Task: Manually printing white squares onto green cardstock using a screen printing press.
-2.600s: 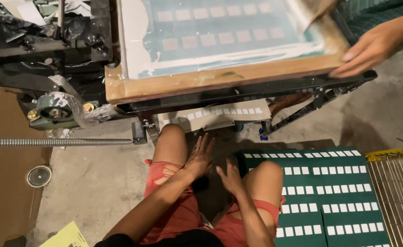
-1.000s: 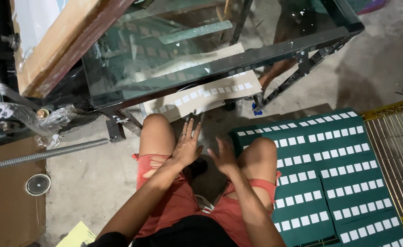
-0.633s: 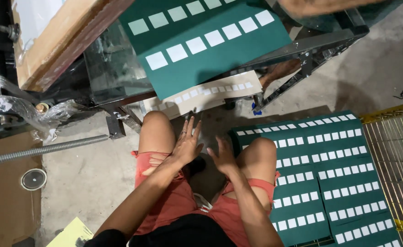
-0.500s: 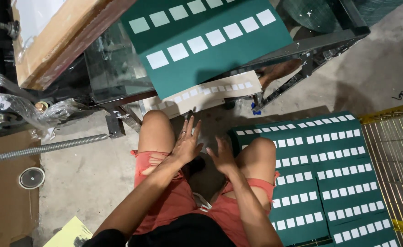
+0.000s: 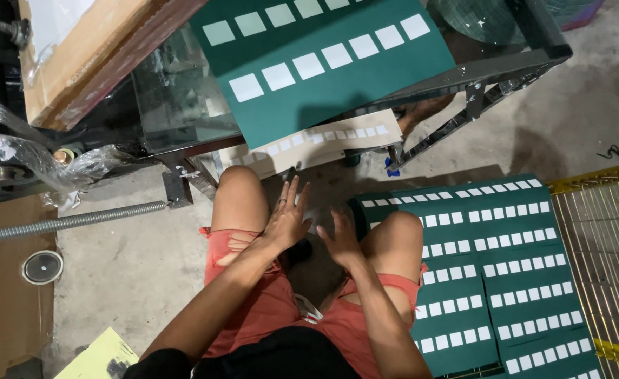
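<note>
My left hand [image 5: 286, 221] and right hand [image 5: 339, 237] rest empty, fingers spread; the green sheet [image 5: 330, 67] overhead could smudge if bumped.

The green sheet [image 5: 337, 70] runs off the top edge; the stack's [image 5: 506, 281] bottom is cut off.

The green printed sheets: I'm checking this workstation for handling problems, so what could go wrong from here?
1. The green sheet on the press hangs past the glass edge above the knees; it might slide off.
2. The stack of green sheets lies on the floor against the right knee; a leg shift could scuff or crease it.
3. The left hand and right hand rest between the knees under the metal frame; rising could bump it.
</note>
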